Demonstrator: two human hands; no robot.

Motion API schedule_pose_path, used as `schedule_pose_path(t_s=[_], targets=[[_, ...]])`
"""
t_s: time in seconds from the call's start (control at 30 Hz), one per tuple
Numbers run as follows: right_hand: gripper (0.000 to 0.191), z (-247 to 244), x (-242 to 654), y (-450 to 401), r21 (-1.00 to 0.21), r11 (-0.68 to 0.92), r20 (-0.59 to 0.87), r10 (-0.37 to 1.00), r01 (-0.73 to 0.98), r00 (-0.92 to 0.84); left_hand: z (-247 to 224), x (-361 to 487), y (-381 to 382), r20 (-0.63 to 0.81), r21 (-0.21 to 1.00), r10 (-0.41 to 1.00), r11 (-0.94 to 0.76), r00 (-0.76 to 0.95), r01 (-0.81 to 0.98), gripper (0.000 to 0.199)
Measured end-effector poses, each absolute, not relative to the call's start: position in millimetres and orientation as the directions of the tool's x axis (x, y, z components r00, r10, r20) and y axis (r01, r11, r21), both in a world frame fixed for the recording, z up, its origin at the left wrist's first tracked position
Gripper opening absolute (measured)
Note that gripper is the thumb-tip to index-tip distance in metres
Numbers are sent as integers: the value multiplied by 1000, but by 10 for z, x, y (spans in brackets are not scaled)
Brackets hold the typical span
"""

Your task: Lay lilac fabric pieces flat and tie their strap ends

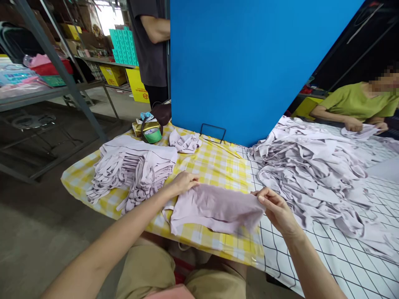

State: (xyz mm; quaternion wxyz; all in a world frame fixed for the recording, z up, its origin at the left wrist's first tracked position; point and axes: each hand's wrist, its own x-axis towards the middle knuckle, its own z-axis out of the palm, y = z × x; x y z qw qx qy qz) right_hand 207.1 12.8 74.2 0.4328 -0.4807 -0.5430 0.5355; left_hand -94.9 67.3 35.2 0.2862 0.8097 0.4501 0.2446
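A pale lilac bra top [215, 207] is stretched out between my hands over the yellow checked cloth [224, 160]. My left hand [184, 182] pinches its upper left corner. At the upper right corner, my right hand [274, 207] grips the fabric between thumb and fingers. The garment's lower right edge is blurred, and a thin strap hangs at its left side. Left of it lies a neat stack of similar lilac garments [140, 153], their straps gathered toward me. On the right, a loose heap of the same garments [318, 170] covers part of the white grid-patterned cloth [336, 253].
A tall blue board [249, 62] stands at the table's back, with a black wire stand [213, 132] before it. Green tape [152, 135] and a crumpled lilac piece [184, 141] lie behind the stack. One person [358, 104] handles fabric at right; another [152, 50] stands behind.
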Motion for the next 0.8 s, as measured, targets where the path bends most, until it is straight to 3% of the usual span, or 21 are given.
schedule_pose_path(t_s=[0.23, 0.4, 0.5, 0.57, 0.63, 0.73, 0.8], targets=[[28, 741, 2057, 130, -996, -64, -71, 989, 61, -131, 414, -1027, 662, 272, 617, 791, -580, 549, 531, 20], [30, 771, 2066, 106, -991, -54, -63, 996, 122, -71, 428, -1150, 643, 220, 686, 813, -522, 539, 507, 18], [30, 864, 1994, 76, -976, -9, -42, 988, 217, -146, 481, -1193, 615, 185, 738, 827, -474, 531, 481, 18], [27, 951, 1930, 77, -957, 45, -23, 973, 287, -229, 536, -1198, 594, 155, 860, 827, -383, 541, 339, 21], [26, 1047, 1888, 98, -946, 84, -2, 965, 314, -263, 607, -1197, 566, 157, 967, 824, -241, 545, 86, 26], [28, 1194, 1899, 134, -951, 71, -3, 971, 300, -237, 755, -1219, 489, 184, 967, 842, -64, 506, -245, 37], [29, 1301, 1939, 133, -928, 46, -56, 964, 369, -261, 891, -1263, 407, 164, 938, 854, 20, 493, -347, 44]])
